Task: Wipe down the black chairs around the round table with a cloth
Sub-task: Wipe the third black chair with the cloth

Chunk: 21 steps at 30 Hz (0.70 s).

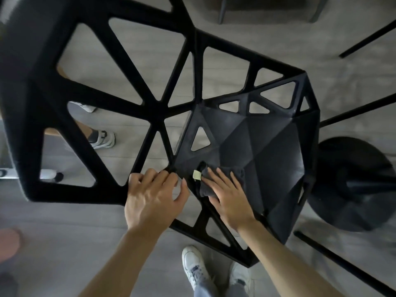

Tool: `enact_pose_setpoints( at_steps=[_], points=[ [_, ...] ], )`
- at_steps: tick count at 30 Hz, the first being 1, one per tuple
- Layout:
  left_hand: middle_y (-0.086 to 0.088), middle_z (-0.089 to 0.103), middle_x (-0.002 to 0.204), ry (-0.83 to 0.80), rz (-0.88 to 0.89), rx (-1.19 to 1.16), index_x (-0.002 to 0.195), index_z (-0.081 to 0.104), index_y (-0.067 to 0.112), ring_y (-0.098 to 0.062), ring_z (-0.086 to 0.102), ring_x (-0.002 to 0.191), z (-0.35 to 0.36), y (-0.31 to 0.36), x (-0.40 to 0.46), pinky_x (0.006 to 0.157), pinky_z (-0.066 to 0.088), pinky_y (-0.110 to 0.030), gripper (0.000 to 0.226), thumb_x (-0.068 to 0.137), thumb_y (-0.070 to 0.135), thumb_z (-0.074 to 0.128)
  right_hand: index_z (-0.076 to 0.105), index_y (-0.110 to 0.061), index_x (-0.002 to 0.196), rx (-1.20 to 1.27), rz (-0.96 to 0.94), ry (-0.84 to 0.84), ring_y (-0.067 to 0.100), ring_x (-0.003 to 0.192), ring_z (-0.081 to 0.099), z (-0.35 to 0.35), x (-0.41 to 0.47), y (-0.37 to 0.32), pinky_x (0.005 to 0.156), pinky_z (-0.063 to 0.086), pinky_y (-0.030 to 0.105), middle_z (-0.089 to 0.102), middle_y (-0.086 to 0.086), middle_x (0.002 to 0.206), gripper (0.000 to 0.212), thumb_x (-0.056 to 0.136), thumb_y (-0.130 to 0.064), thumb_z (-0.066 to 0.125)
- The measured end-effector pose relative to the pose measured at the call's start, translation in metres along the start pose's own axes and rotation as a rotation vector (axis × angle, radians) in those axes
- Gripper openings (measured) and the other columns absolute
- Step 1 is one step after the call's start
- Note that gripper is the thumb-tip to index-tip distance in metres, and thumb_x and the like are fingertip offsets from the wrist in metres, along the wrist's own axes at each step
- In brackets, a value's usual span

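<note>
a black chair [252,138] fills most of the view, seen from above. its back is an open lattice of thick struts with triangular gaps, and its seat is a faceted shell with a few triangular cut-outs near the rear edge.

the right hand [227,196] lies flat on the near left part of the seat, fingers straight and spread, pressing down on a dark grey cloth [222,179]. the cloth is bunched under the fingers and palm, and a small pale tag [196,175] sticks out at its left edge. so the grip of this hand is apart, pressing rather than clamping.

the left hand [152,196] sits just beside it, at the corner where the seat meets the lattice back. its fingers curl over a strut there, thumb out toward the cloth; its grip is closed round the chair frame.

below the chair is a pale grey floor [75,243]. the person's own white sneakers [195,266] show at the bottom edge. through the lattice on the left, another person's sneaker [102,139] and lower leg are visible. to the right stands the round black base [351,183] of a pedestal, with thin black legs of other furniture crossing nearby.
</note>
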<state>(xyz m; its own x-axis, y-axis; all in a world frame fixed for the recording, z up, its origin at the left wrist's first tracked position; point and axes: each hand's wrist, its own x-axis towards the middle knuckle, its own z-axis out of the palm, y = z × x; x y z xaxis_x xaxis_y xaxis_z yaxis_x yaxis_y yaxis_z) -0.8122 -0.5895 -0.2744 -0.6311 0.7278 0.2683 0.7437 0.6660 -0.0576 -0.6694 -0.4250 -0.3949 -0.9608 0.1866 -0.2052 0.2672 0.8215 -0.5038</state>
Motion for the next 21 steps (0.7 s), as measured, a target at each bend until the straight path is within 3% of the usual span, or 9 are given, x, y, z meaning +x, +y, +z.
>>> enact_pose_setpoints(
  at_steps=[4, 11, 14, 21],
  points=[
    [0.005, 0.057, 0.062, -0.008, 0.004, -0.015, 0.071, 0.066, 0.018, -0.023, 0.056, 0.064, 0.000, -0.001, 0.000, 0.070, 0.041, -0.043, 0.038, 0.101, 0.038, 0.053, 0.035, -0.032, 0.158, -0.119, -0.010, 0.048, 0.017, 0.157, 0.018, -0.012, 0.043, 0.019, 0.126, 0.019, 0.049, 0.023, -0.009, 0.169, 0.054, 0.105, -0.035, 0.046],
    [0.007, 0.062, 0.064, 0.021, -0.049, 0.000, 0.073, 0.067, 0.020, -0.021, 0.058, 0.064, 0.004, 0.000, -0.004, 0.074, 0.041, -0.044, 0.032, 0.100, 0.035, 0.057, 0.031, -0.027, 0.160, -0.150, 0.173, 0.263, 0.025, 0.158, 0.011, -0.026, 0.158, 0.034, 0.128, 0.008, 0.053, 0.017, -0.001, 0.171, 0.068, 0.099, -0.028, 0.059],
    [0.007, 0.061, 0.063, 0.004, -0.054, -0.014, 0.072, 0.066, 0.021, -0.022, 0.057, 0.064, 0.005, 0.001, -0.006, 0.073, 0.042, -0.044, 0.034, 0.101, 0.035, 0.055, 0.036, -0.026, 0.158, -0.070, 0.208, 0.279, 0.022, 0.158, 0.012, -0.012, 0.136, 0.012, 0.128, 0.007, 0.052, 0.021, -0.001, 0.170, 0.063, 0.099, -0.028, 0.057],
    [0.007, 0.056, 0.059, -0.008, -0.016, -0.016, 0.068, 0.060, 0.021, -0.021, 0.055, 0.059, 0.001, 0.001, -0.003, 0.068, 0.041, -0.040, 0.032, 0.098, 0.034, 0.061, 0.044, -0.029, 0.154, 0.073, -0.081, 0.108, 0.012, 0.157, 0.016, 0.023, 0.037, -0.033, 0.128, 0.013, 0.049, 0.031, -0.013, 0.166, 0.056, 0.100, -0.028, 0.058]
  ],
)
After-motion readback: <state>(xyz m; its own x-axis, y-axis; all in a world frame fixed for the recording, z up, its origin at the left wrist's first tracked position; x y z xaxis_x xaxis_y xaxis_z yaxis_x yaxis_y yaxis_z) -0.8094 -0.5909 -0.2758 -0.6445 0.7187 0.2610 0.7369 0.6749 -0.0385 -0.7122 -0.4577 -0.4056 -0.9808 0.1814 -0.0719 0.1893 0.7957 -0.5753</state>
